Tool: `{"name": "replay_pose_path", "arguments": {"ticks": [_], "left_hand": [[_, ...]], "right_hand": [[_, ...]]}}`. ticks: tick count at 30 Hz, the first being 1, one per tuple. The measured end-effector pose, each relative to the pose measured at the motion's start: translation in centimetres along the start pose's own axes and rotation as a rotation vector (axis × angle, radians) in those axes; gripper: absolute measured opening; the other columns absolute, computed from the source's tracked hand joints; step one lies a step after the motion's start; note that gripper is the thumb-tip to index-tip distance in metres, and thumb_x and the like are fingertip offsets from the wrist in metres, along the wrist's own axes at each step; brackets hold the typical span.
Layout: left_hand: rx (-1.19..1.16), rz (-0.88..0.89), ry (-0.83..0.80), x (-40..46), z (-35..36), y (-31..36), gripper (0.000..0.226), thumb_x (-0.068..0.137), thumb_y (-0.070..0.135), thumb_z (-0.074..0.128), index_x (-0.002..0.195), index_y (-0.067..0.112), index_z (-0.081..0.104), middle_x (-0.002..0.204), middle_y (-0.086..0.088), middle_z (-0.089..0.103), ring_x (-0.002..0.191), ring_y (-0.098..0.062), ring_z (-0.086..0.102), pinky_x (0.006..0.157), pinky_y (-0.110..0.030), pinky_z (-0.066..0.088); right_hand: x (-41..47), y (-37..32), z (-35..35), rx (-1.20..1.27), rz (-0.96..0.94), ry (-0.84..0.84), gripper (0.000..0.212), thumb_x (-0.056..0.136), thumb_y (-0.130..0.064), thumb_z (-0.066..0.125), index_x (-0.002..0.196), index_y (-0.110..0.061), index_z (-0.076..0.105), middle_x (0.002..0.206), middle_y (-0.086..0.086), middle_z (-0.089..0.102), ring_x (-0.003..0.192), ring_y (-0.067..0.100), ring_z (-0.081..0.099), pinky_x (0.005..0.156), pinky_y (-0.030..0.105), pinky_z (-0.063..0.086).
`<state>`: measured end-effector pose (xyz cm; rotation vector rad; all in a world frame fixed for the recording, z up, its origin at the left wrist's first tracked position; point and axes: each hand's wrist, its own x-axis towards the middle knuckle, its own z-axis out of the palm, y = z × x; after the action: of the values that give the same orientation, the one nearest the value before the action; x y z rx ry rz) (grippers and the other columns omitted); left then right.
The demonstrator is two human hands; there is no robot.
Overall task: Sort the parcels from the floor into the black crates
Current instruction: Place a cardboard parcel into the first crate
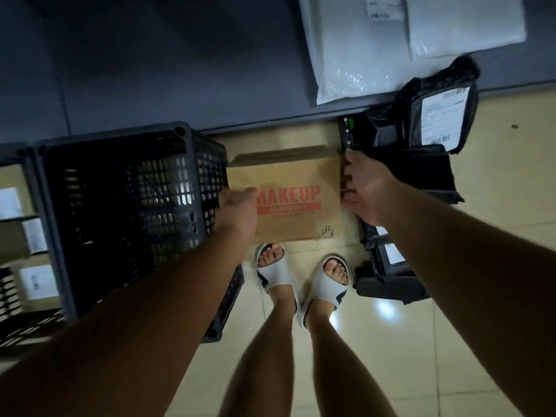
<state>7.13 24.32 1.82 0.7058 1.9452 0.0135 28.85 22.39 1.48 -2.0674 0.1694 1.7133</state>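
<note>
A brown cardboard box (285, 176) printed "MAKEUP" in red sits on the tiled floor in front of my feet. My left hand (239, 210) grips its left edge, thumb over the top face. My right hand (365, 188) grips its right edge with fingers curled round the side. An empty black crate (126, 206) stands directly left of the box. A second black crate (18, 236) at the far left holds several labelled boxes.
Black poly-bag parcels (427, 127) with white labels lie right of the box, another black parcel (388, 275) by my right foot. White bubble mailers (376, 46) rest on a dark grey surface (150, 70) at the back. My sandalled feet (301, 275) stand on beige tiles.
</note>
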Motion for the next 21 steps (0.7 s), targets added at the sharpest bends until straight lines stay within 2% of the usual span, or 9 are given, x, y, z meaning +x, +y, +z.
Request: {"name": "replay_pose_path", "arguments": {"ticks": [2,4,6,9,11,14,16,19,21], "left_hand": [[-0.028,-0.001,-0.041,-2.4,-1.0,0.0,0.040,0.095,0.060,0.050,0.116,0.026,0.050,0.098,0.000,0.064,0.086,-0.021,0.060,0.064,-0.030,0.036],[-0.030,-0.002,-0.047,-4.4,-1.8,0.2,0.046,0.092,0.069,0.046,0.115,0.030,0.050,0.096,0.002,0.062,0.078,-0.015,0.055,0.064,-0.029,0.034],[-0.021,0.034,-0.052,-6.2,-2.2,0.3,0.052,0.089,0.074,0.045,0.119,0.031,0.050,0.101,0.002,0.065,0.076,-0.011,0.054,0.066,-0.030,0.036],[-0.036,0.060,-0.094,-8.6,-2.3,0.5,0.062,0.085,0.080,0.041,0.125,0.033,0.049,0.106,0.000,0.067,0.082,-0.015,0.060,0.068,-0.032,0.039],[-0.051,0.049,-0.106,-9.7,-2.4,0.3,0.067,0.085,0.081,0.041,0.131,0.033,0.049,0.109,-0.001,0.066,0.086,-0.017,0.061,0.072,-0.034,0.040],[-0.057,0.039,-0.137,-11.1,-2.2,-0.6,0.059,0.089,0.072,0.048,0.133,0.032,0.051,0.114,-0.004,0.067,0.096,-0.025,0.065,0.087,-0.041,0.050],[-0.108,0.037,-0.172,-12.1,-2.1,-1.6,0.055,0.092,0.060,0.055,0.139,0.032,0.051,0.122,-0.006,0.068,0.103,-0.027,0.066,0.093,-0.043,0.052],[-0.212,0.046,-0.178,-13.7,-2.7,-3.0,0.051,0.094,0.049,0.060,0.142,0.035,0.052,0.124,-0.002,0.068,0.101,-0.022,0.067,0.086,-0.038,0.053],[-0.251,0.084,-0.164,-14.9,-3.4,-4.1,0.045,0.094,0.044,0.062,0.137,0.033,0.055,0.117,0.002,0.069,0.093,-0.014,0.067,0.072,-0.029,0.053]], "right_hand": [[-2.3,0.0,-1.5,0.026,0.017,0.003,0.044,0.094,-0.058,0.049,0.104,-0.020,0.068,0.096,0.005,0.077,0.089,0.025,0.072,0.071,0.036,0.053],[-4.3,0.1,-2.8,0.034,0.011,0.021,0.044,0.095,-0.056,0.049,0.105,-0.019,0.070,0.096,0.006,0.077,0.086,0.024,0.072,0.068,0.036,0.052],[-6.1,0.5,-4.0,0.022,-0.013,0.057,0.040,0.096,-0.054,0.050,0.105,-0.021,0.070,0.097,0.006,0.077,0.085,0.024,0.071,0.074,0.039,0.053],[-8.0,1.5,-5.7,0.000,-0.022,0.087,0.032,0.094,-0.054,0.053,0.101,-0.028,0.068,0.099,0.004,0.074,0.093,0.028,0.070,0.086,0.045,0.055],[-9.1,2.1,-6.6,0.006,-0.015,0.073,0.031,0.095,-0.054,0.053,0.107,-0.028,0.066,0.107,0.006,0.072,0.098,0.031,0.069,0.091,0.050,0.054],[-10.3,3.0,-7.8,-0.001,0.004,0.080,0.042,0.097,-0.054,0.052,0.125,-0.023,0.059,0.113,0.008,0.069,0.097,0.034,0.070,0.091,0.051,0.055],[-11.1,3.3,-8.2,-0.047,-0.007,0.100,0.044,0.096,-0.055,0.053,0.126,-0.023,0.055,0.109,0.008,0.069,0.092,0.033,0.072,0.085,0.047,0.057],[-12.4,3.2,-7.9,-0.137,-0.040,0.117,0.040,0.095,-0.057,0.054,0.120,-0.026,0.053,0.102,0.007,0.069,0.086,0.030,0.072,0.073,0.042,0.059],[-13.2,2.8,-7.1,-0.196,-0.090,0.104,0.039,0.095,-0.057,0.053,0.119,-0.026,0.056,0.101,0.003,0.067,0.088,0.028,0.070,0.080,0.046,0.059]]}}
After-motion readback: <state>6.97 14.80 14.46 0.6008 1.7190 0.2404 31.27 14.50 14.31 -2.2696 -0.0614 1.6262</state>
